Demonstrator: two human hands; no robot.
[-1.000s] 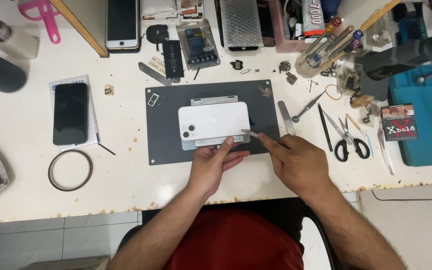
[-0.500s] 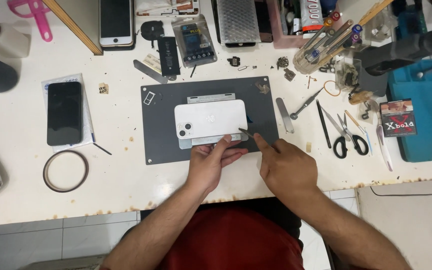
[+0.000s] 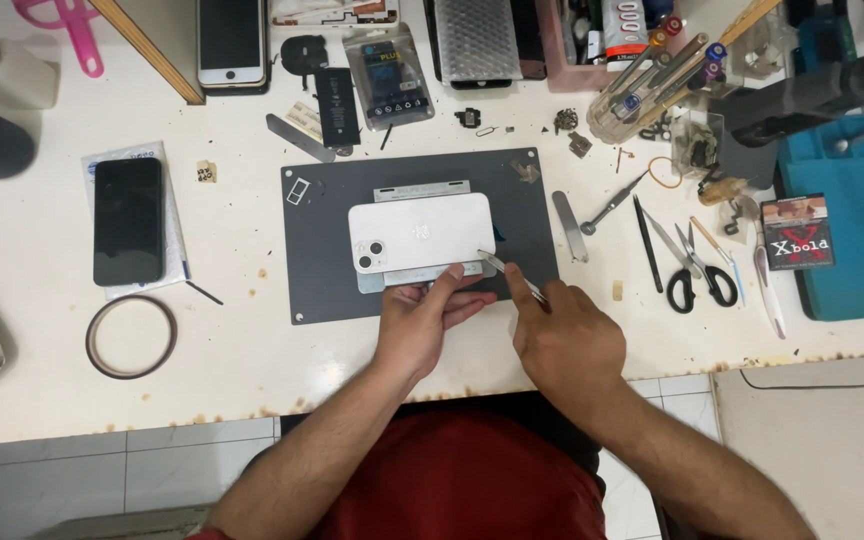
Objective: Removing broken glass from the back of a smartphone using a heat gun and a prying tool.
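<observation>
White phone (image 3: 422, 234) perhaps touching tweezers' (image 3: 512, 277) tip

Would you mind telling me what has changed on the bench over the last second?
Very little. The right hand keeps its thin metal tool at the right end of the white phone, and the left hand still steadies the phone's near edge. The phone stays face down on the grey mat; only the camera view shifted slightly.

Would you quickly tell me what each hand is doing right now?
Left hand: open, fingers resting on the white phone.
Right hand: closed on thin metal tweezers.
</observation>
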